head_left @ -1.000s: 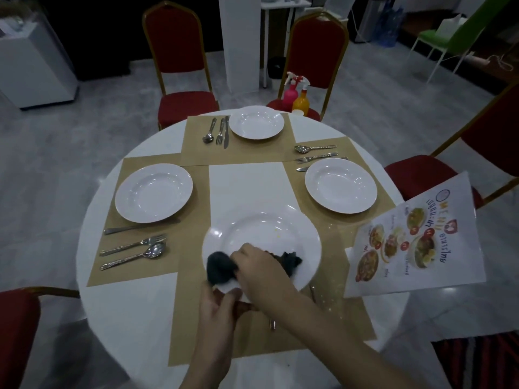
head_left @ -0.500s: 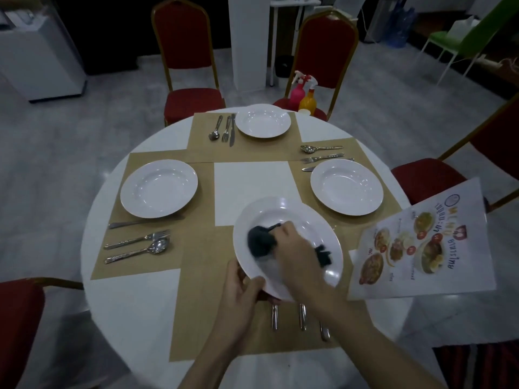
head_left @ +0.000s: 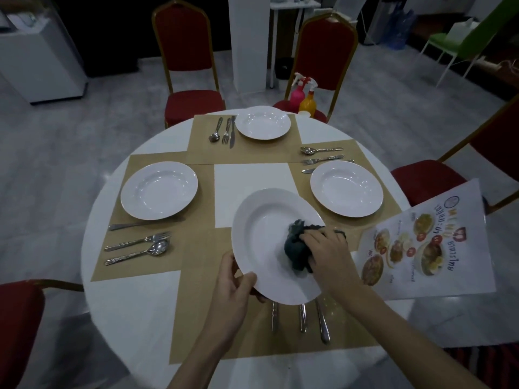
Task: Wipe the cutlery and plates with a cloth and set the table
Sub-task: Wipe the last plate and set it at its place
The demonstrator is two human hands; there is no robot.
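Note:
My left hand (head_left: 233, 287) grips the near-left rim of a white deep plate (head_left: 264, 242), held tilted above the near brown placemat (head_left: 213, 318). A dark cloth (head_left: 295, 248) is bunched under my right hand (head_left: 327, 254), pressed on the plate's right side. Three cutlery handles (head_left: 302, 318) stick out from under the plate's near edge. Three other white plates sit on placemats: left (head_left: 159, 190), far (head_left: 263, 122), right (head_left: 346, 188), each with a spoon, fork and knife beside it.
The round white table (head_left: 134, 304) has a laminated menu (head_left: 438, 245) overhanging its right edge. Red chairs (head_left: 185, 63) ring the table. Pink and orange spray bottles (head_left: 303, 94) stand on the far chair's seat.
The plate has moved right and slightly up and tilted. My right hand has swept the cloth from the plate's near-left part to its right side.

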